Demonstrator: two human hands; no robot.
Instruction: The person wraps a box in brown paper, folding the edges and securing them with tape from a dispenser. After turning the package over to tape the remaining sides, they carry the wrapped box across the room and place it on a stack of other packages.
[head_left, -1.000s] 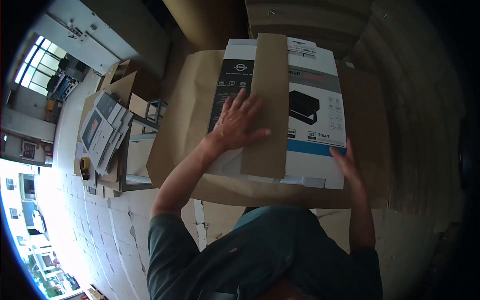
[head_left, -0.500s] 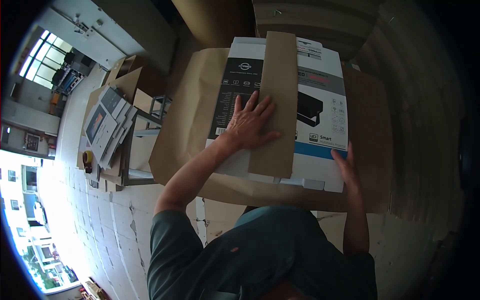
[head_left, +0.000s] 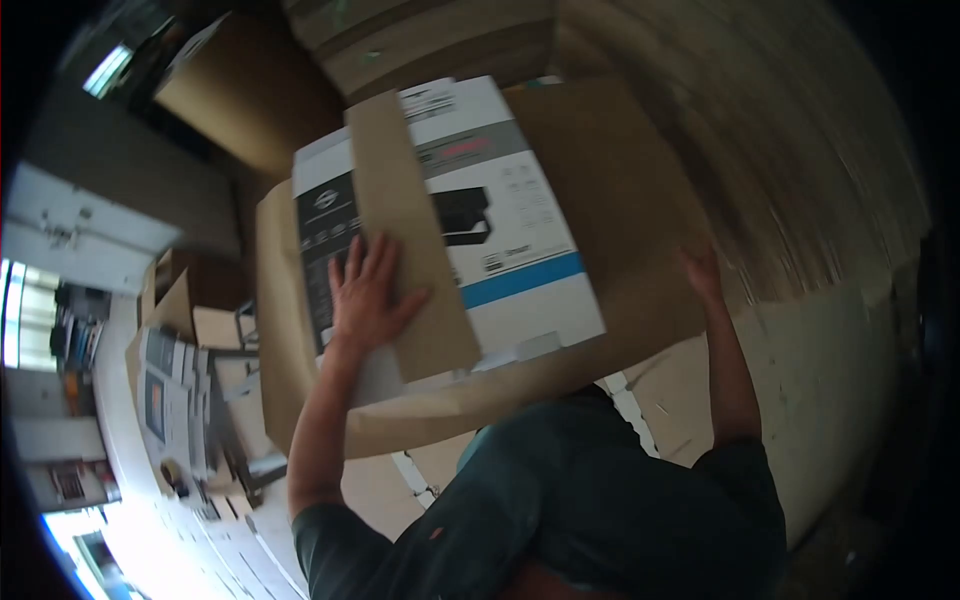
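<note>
A flat stack of printed projector box cardboard point(head_left: 520, 230), white with black and blue areas, lies on a large brown sheet point(head_left: 620, 200). A long brown cardboard strip point(head_left: 400, 190) lies across the stack. My left hand point(head_left: 368, 300) rests flat with fingers spread, partly on the strip and partly on the black printed panel. At the right side of the brown sheet, my right hand point(head_left: 703, 270) is off the printed stack, by the sheet's edge. Its thumb and fingers look slightly apart, though they are blurred, and contact with the sheet cannot be made out.
More printed flat cardboard point(head_left: 170, 400) is piled on the left, with a tape roll point(head_left: 172, 475) near it. A big brown cardboard piece point(head_left: 250, 95) stands behind. Stacked corrugated cardboard point(head_left: 740, 130) rises at the back right. Pale floor point(head_left: 800, 390) shows at the right.
The view has turned, so the stack appears further left and tilted. My right hand has left the stack's right edge for the brown sheet's edge. My left hand stays on the strip.
</note>
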